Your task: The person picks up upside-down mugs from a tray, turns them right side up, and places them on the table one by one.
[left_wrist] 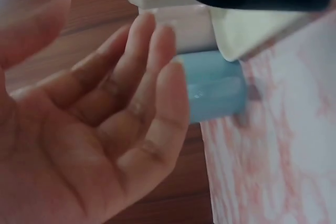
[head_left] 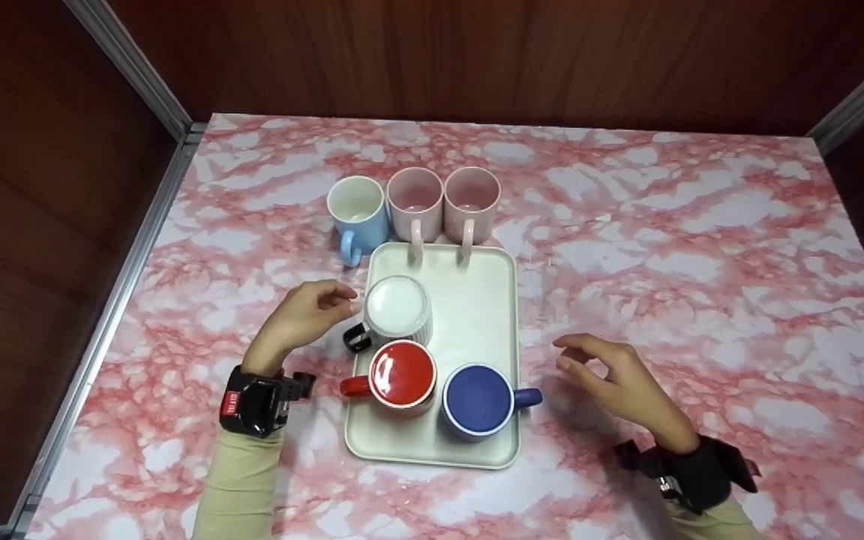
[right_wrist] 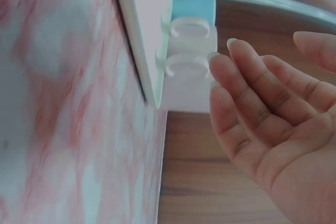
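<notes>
My left hand (head_left: pixel 298 319) is beside the white mug (head_left: pixel 397 306) with a black handle (head_left: pixel 358 338); its fingers are loosely bent and hold nothing. In the left wrist view, the palm (left_wrist: pixel 68 150) faces the camera. On the pale tray (head_left: pixel 469 289) stand that mug, a red mug (head_left: pixel 402 375) with its handle to the left, and a blue mug (head_left: pixel 478 401) with its handle to the right. My right hand (head_left: pixel 616 375) hovers to the right of the tray, nearest the blue mug, fingers relaxed and holding nothing.
Behind the tray stand a light blue mug (head_left: pixel 361 221) and two pink mugs, a left one (head_left: pixel 415 206) and a right one (head_left: pixel 472 206), side by side. Their handles point towards the tray. The marbled table (head_left: pixel 664 225) has dark wood panels (head_left: pixel 477 60) around it.
</notes>
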`<state>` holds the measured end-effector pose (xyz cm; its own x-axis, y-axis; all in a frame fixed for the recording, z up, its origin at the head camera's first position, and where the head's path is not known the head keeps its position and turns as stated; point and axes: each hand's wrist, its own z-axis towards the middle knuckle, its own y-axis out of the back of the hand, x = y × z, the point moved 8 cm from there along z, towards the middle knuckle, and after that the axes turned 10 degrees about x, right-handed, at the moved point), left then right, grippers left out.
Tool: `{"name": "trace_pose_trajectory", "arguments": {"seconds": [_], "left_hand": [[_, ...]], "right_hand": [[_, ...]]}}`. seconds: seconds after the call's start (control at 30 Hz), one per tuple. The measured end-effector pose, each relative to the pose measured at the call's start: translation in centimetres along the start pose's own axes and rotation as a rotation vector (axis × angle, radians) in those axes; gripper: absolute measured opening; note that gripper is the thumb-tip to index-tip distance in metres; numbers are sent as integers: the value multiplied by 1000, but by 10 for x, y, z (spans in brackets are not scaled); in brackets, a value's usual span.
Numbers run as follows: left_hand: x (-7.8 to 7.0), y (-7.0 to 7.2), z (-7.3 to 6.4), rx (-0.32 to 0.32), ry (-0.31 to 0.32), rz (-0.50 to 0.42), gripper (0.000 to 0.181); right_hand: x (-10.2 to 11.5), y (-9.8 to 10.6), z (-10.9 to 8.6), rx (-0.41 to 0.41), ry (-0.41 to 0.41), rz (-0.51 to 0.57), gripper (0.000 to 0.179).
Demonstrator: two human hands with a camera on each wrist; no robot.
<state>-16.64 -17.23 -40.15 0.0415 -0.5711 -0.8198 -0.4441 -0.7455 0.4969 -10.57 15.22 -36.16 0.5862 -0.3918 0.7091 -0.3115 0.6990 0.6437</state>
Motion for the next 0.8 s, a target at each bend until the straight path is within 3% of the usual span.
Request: {"name": "trace_pose_trajectory", "arguments": {"seconds": [0.13,0.3,0.63,0.8], "left_hand": [[8,-7,-1,73,-20,12,39],[19,-16,1,110,42,39,43],[26,-29,7,105,37,129,17],[25,-34,6,118,-6,84,13]], "right_hand": [[-1,-6,4,3,21,-6,23],[-16,-16,2,7,18,-17,27],[-5,-26,12,25,116,-23,27],[1,-30,19,22,154,-29,29]]}}
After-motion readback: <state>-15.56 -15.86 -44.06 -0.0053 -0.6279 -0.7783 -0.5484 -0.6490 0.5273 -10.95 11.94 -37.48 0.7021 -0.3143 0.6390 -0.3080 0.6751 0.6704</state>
